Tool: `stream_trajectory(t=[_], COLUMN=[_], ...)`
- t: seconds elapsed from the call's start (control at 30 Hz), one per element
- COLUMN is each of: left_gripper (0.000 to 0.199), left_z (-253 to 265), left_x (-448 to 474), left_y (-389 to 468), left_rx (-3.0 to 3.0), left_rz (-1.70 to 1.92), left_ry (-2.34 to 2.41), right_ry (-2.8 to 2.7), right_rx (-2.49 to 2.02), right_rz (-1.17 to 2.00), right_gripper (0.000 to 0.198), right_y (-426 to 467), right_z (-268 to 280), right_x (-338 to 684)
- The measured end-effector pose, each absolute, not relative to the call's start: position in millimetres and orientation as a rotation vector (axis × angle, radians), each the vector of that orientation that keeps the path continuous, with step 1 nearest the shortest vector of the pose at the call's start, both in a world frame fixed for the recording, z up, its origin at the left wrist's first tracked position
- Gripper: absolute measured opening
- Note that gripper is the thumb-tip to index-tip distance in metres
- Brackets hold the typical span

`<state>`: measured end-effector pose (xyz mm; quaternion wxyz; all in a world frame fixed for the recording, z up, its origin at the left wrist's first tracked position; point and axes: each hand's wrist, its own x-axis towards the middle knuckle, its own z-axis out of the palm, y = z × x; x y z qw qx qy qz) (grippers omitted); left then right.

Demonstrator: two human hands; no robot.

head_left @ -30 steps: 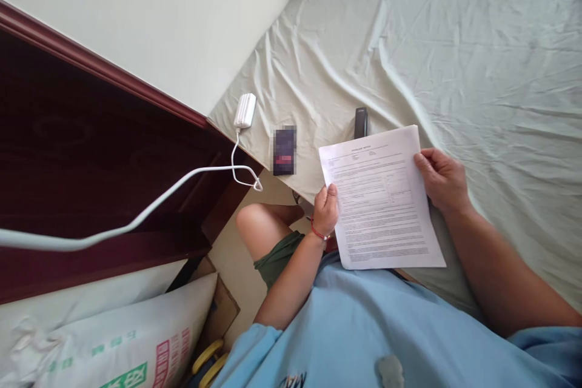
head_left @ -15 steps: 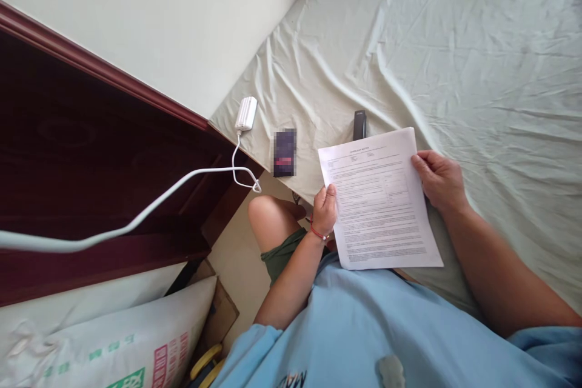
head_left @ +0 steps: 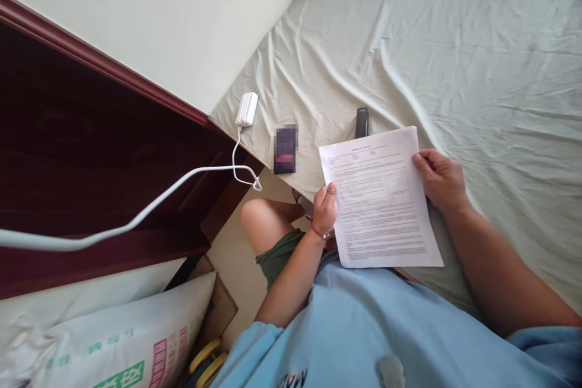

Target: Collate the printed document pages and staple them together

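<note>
A stack of printed paper sheets [head_left: 377, 206] is held up in front of my blue shirt, its text side facing me. My left hand [head_left: 324, 209], with a red cord bracelet at the wrist, pinches the stack's left edge, thumb on top. On the upper right edge my right hand [head_left: 440, 179] grips the same sheets between thumb and fingers. Just beyond the top edge lies a black stapler-like object [head_left: 362, 122], partly hidden by the paper. A dark, blurred-out rectangular item [head_left: 285, 150] rests on the sheet left of the papers.
A pale green bedsheet [head_left: 491, 60] covers the bed. Near its corner sits a white power bank-like block [head_left: 247, 109] with a white cable [head_left: 182, 191] running left. Dark red wooden furniture [head_left: 91, 133] stands at left, above a white printed sack [head_left: 136, 327].
Both hands keep hold of the papers in nearly the same spot. My bent knee has shifted slightly left, and the view has moved a little.
</note>
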<state>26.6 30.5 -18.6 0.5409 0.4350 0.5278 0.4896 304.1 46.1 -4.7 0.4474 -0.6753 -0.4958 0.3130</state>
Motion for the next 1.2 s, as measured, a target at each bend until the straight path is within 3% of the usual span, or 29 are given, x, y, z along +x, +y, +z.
stream_trajectory(t=[0.53, 1.2], left_gripper=[0.068, 0.065], left_z=[-18, -20], left_x=[26, 26], left_y=[31, 29], left_rx=[1.073, 1.039], left_rz=[1.172, 1.190], left_ry=[1.272, 1.207], right_ry=[-1.154, -1.232], right_rx=[-1.539, -1.672], right_rz=[0.903, 0.844], right_gripper=[0.039, 0.029], right_y=[44, 43], right_z=[-6, 2], right_x=[304, 301])
